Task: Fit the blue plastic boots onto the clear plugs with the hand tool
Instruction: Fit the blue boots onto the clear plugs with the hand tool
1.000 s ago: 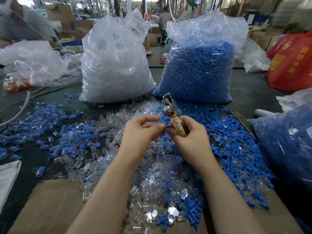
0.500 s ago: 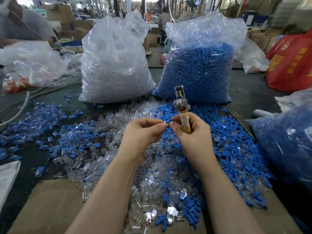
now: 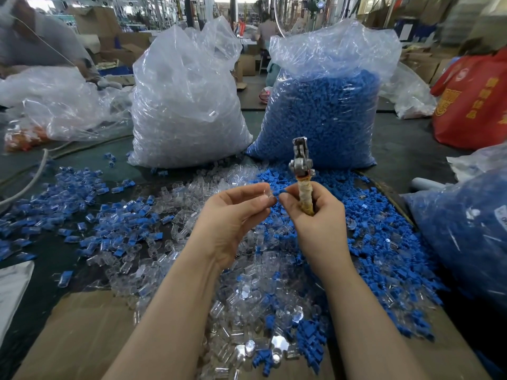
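Table: a dark worktable (image 3: 406, 144) carries everything, with a sheet of brown cardboard (image 3: 82, 330) lying along its near edge.
Blue sack: there's the big clear sack of blue boots (image 3: 321, 111), standing at the back right, top open and crumpled.
Clear sack: right beside it on the left, the sack of clear plugs (image 3: 186, 105), just as tall, its plastic bunched at the top.
Red bag: a red bag with yellow lettering (image 3: 474, 102) sits off at the far right.
Loose blue pile: loose blue boots (image 3: 384, 242) spill out from the foot of the blue sack and run down the right side of the table.
Loose clear pile: loose clear plugs (image 3: 247, 303) are heaped in the middle, under both forearms, mixed with stray blue pieces.
Fitted pieces: over on the left, plugs with blue on them (image 3: 90, 204) are scattered across the dark surface.
Right hand: the right hand (image 3: 315, 212) grips the hand tool (image 3: 301, 171) by its wrapped handle, metal head pointing straight up, while thumb and forefinger pinch a blue boot (image 3: 277, 192).
Left hand: the left hand (image 3: 236, 212) is raised opposite, fingertips pinching a clear plug (image 3: 265, 195).
Meeting point: boot and plug touch, tip to tip, between the two hands, above the clear pile.
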Tool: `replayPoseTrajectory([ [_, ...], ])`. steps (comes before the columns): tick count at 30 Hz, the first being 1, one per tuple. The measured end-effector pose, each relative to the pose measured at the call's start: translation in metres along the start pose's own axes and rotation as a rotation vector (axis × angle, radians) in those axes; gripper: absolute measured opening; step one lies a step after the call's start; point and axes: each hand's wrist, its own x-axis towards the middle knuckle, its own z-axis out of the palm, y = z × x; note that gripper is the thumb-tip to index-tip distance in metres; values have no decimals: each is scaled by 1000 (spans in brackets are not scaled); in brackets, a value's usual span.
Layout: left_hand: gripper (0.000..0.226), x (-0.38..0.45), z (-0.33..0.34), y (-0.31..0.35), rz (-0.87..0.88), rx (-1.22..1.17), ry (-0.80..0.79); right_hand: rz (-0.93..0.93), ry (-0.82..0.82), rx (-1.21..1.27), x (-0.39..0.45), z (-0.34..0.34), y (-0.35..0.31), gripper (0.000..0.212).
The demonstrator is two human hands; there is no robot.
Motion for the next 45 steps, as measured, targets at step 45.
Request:
replayPoseTrajectory([
  [45, 16, 1, 7, -11, 231, 249, 152, -2, -30, -71, -1, 2, -1, 12],
])
